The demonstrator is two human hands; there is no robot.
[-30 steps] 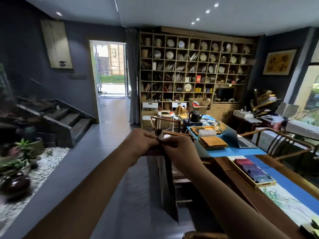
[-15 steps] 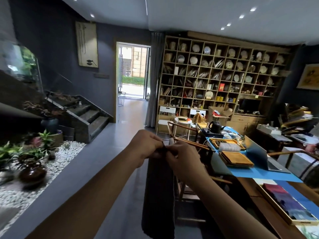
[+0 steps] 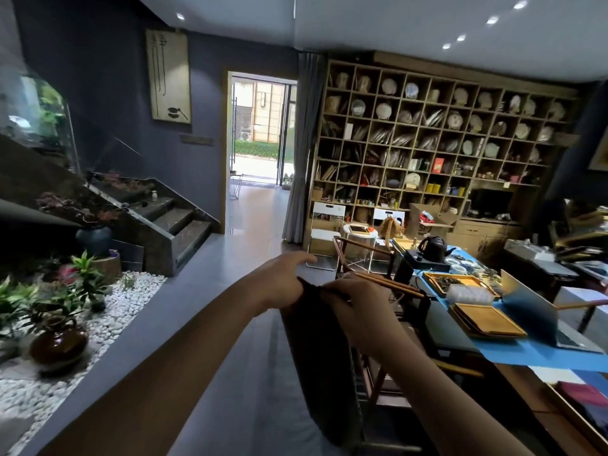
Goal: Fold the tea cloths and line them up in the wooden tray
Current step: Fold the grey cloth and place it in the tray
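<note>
A dark grey tea cloth [image 3: 324,363] hangs in the air in front of me as a long narrow strip. My left hand [image 3: 283,283] pinches its top edge on the left. My right hand [image 3: 357,309] pinches the same edge on the right, close beside the left hand. The cloth's lower end drops down past the chair. At the bottom right corner the wooden tray [image 3: 559,404] shows only its near rim, with a folded dark red cloth [image 3: 582,394] lying in it.
A wooden chair [image 3: 378,284] stands right behind the cloth. The long table with a blue runner [image 3: 526,357] carries a black kettle [image 3: 432,250], flat wooden trays [image 3: 487,320] and an open laptop [image 3: 533,311]. Steps, potted plants and white pebbles [image 3: 98,317] lie left.
My view has swung to the left, so the wooden tray has slid to the bottom right corner. The hanging cloth has turned from an edge-on sliver to a wider strip. Both hands keep their hold.
</note>
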